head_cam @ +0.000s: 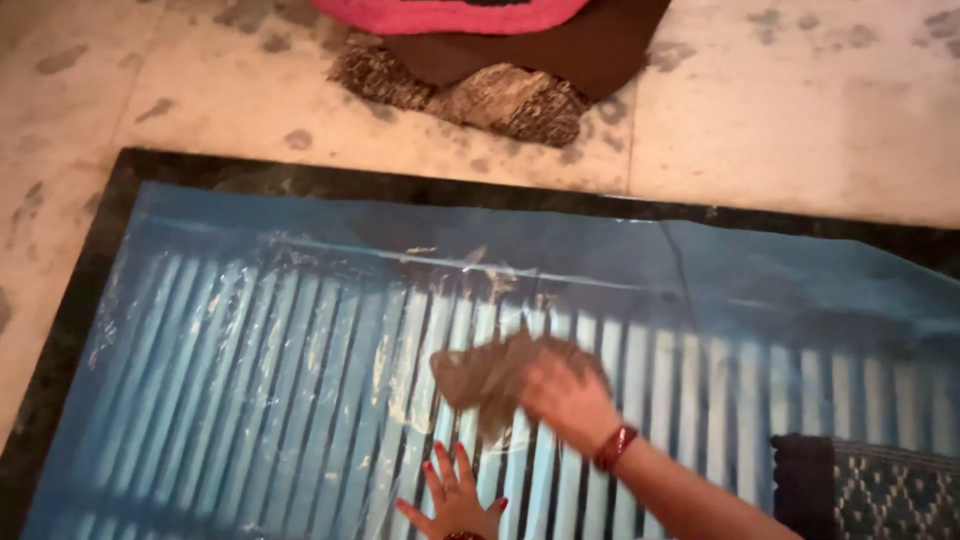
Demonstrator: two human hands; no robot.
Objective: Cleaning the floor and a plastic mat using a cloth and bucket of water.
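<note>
My right hand (566, 400), with a red band at the wrist, presses a brownish cloth (485, 375) onto a clear blue plastic sheet (250, 340). The hand and cloth are blurred by motion. The sheet lies over a slatted white and dark surface, with wet smears on it near the cloth. My left hand (452, 493) rests flat on the sheet with fingers spread, just below the cloth at the bottom edge of the view.
A dark border (330, 182) frames the sheet on a pale mottled floor (800, 110). Beyond it lie a pink mat (450, 14), a dark brown cloth (560, 45) and a speckled rag (500, 100). A patterned dark mat (880, 490) sits at the bottom right.
</note>
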